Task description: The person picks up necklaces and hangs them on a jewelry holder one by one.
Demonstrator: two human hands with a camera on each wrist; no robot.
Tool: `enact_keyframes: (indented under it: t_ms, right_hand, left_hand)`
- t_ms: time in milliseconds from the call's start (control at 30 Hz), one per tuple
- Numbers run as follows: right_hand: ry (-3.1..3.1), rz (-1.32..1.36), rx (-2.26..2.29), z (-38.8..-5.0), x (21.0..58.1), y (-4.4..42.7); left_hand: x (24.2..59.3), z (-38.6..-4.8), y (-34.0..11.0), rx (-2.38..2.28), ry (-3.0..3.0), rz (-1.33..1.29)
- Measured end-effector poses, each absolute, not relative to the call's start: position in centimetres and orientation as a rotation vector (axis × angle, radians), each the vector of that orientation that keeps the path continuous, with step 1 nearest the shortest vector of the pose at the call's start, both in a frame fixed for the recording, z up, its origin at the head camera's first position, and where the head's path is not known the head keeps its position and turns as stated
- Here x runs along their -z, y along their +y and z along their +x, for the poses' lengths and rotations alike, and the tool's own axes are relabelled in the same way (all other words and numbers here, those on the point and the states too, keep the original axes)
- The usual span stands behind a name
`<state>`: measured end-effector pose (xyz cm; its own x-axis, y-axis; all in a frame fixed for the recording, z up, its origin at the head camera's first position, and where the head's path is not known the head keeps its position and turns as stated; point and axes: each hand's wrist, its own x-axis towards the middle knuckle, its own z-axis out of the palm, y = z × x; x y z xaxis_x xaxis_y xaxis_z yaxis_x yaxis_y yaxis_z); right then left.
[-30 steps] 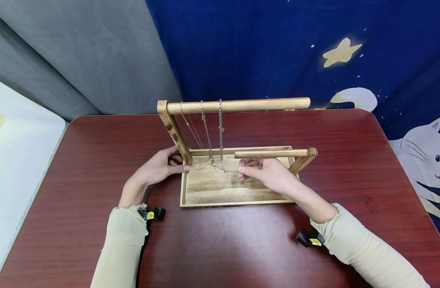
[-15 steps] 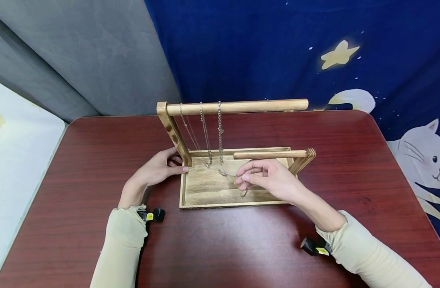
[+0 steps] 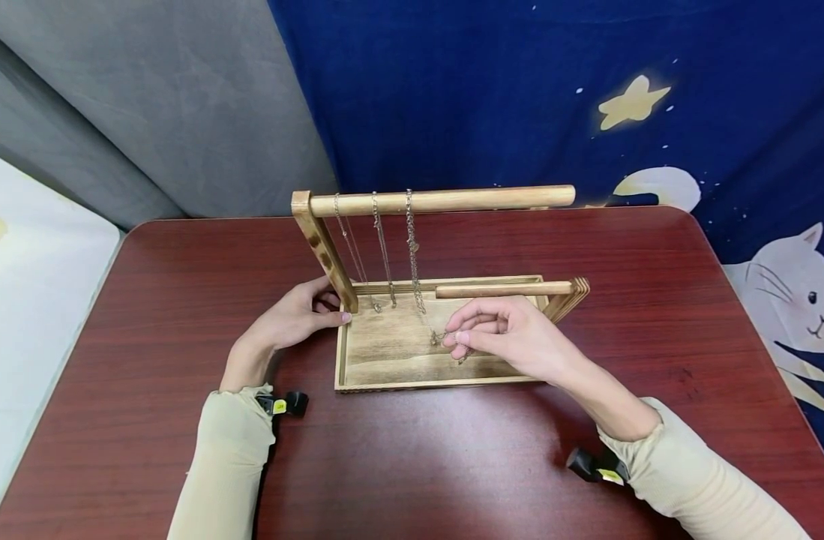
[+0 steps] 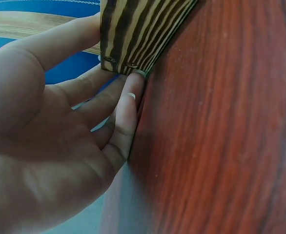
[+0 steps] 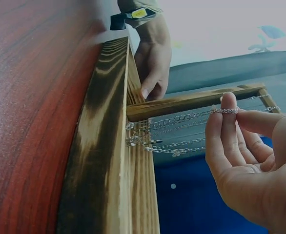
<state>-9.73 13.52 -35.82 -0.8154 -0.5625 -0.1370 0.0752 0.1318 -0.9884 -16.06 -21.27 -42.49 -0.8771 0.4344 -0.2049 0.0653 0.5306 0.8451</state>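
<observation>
In the head view my left hand (image 3: 292,319) holds the left end of a wooden jewelry stand (image 3: 324,259), thumb at the tray's rim by the foot of the tall post. The left wrist view shows its fingers round the striped wooden corner (image 4: 133,34). My right hand (image 3: 513,330) pinches a silver chain necklace (image 3: 433,339) between thumb and fingertips above the tray (image 3: 385,352). The third chain (image 3: 412,247) slants from the upper rail toward this hand. Two more necklaces (image 3: 383,247) hang straight at its left. In the right wrist view, chain (image 5: 226,111) crosses the pinching fingers.
The upper rail (image 3: 492,198) spans the back of the stand. A lower rail (image 3: 506,289) on a right post (image 3: 567,300) runs just above my right hand. The stand sits on a reddish-brown table (image 3: 412,457), with curtains (image 3: 465,90) behind.
My right hand has drawn the chain slightly toward the front, and the third necklace now slants to it. The other two necklaces have swung free and hang straighter. My left hand stays in place.
</observation>
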Motion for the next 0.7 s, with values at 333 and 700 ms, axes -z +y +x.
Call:
enact_keyframes:
  t_ms: [333,700]
  right_hand:
    - [1.979,-0.527,1.767,-9.4,34.7,13.7]
    - [2.135,-0.454,1.815,-8.9,33.3,13.9]
  left_hand:
    - [42.5,-16.0,-21.2,-1.307,2.37,0.408]
    - [42.5,-16.0,-21.2,-1.328,2.353,0.389]
